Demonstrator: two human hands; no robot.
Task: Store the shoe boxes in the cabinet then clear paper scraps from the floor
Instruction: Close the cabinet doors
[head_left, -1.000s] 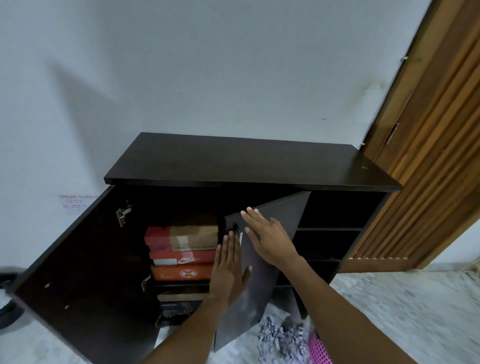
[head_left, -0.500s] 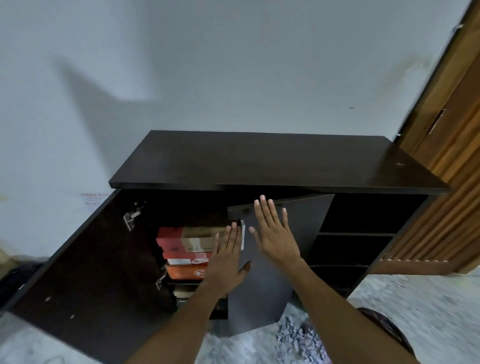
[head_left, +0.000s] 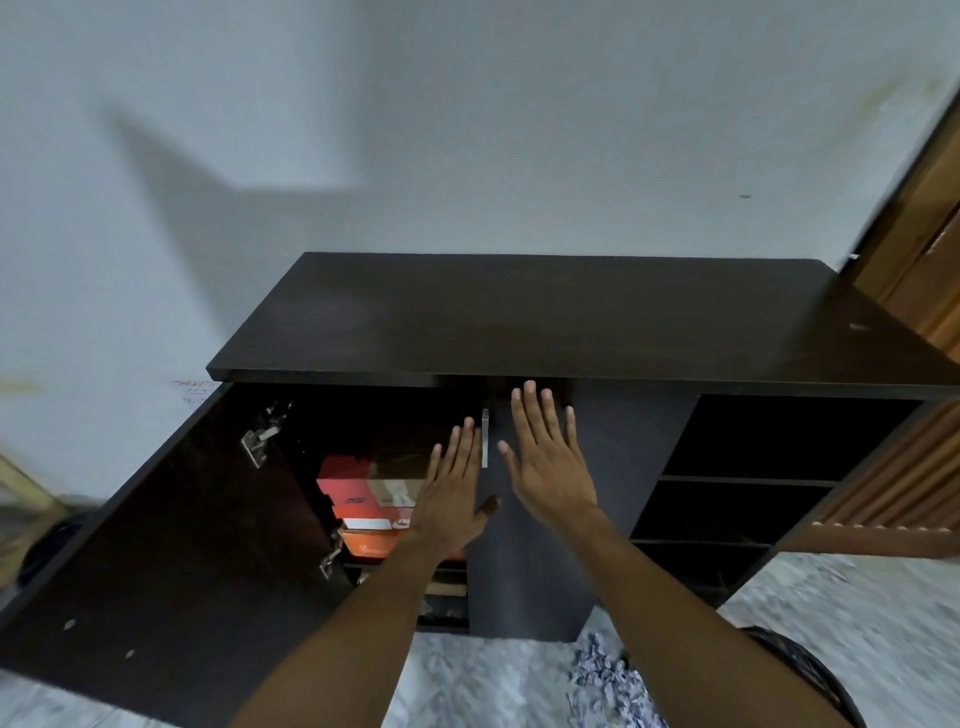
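Now door-closing step, I'd say: shoe boxes (head_left: 363, 493) stacked inside cabinet (head_left: 571, 322), left bay. Right hand (head_left: 550, 462) flat, fingers straight, presses middle door (head_left: 618, 467); left hand (head_left: 449, 501) flat at that door's edge. Next: swing wide-open left door (head_left: 182, 545) shut, then paper scraps (head_left: 602, 680) on floor (head_left: 831, 597) before cabinet
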